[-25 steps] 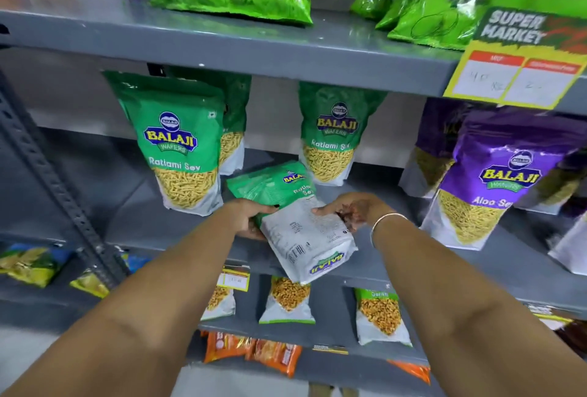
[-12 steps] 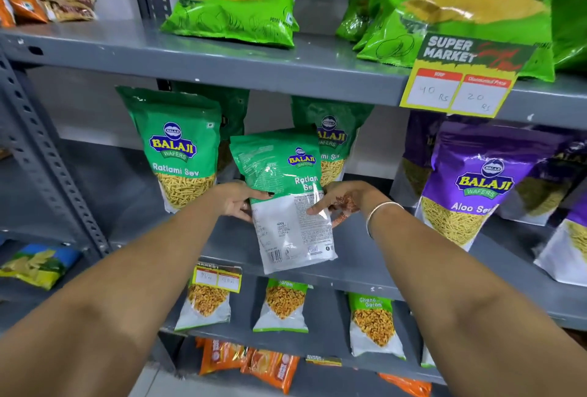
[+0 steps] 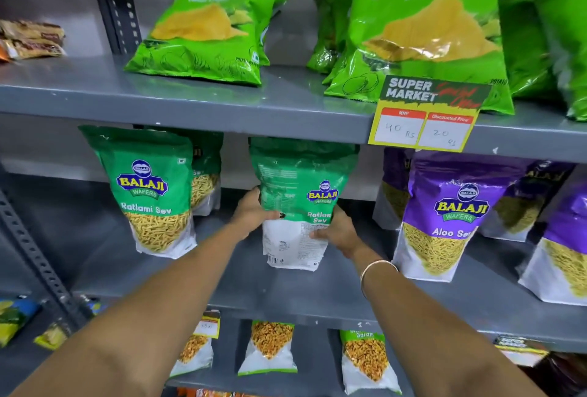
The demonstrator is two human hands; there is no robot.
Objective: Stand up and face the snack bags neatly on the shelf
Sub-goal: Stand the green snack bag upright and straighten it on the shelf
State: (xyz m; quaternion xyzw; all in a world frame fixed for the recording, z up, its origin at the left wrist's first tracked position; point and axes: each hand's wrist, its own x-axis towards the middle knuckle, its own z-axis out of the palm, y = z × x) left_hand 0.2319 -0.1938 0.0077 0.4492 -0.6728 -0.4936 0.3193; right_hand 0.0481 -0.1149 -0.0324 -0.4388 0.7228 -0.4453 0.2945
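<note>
Holding the green snack bag (image 3: 295, 206) upright between both hands on the middle shelf (image 3: 222, 288).
Left hand (image 3: 252, 215) and right hand (image 3: 338, 231) grasp its opposite sides; long axis vertical, printed back outward, the purple bag (image 3: 444, 215) to its right.

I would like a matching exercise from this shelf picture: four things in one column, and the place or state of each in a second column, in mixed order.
Things:
1. Crunchem chips bag
2. Aloo Sev bag
3. Ratlami Sev bag showing its back
4. price tag

Places or states:
A. held by left hand and right hand
B. hangs on the top shelf edge
C. lies on the top shelf
D. stands on the middle shelf, right

Pairs: 1-C, 2-D, 3-A, 4-B
</note>
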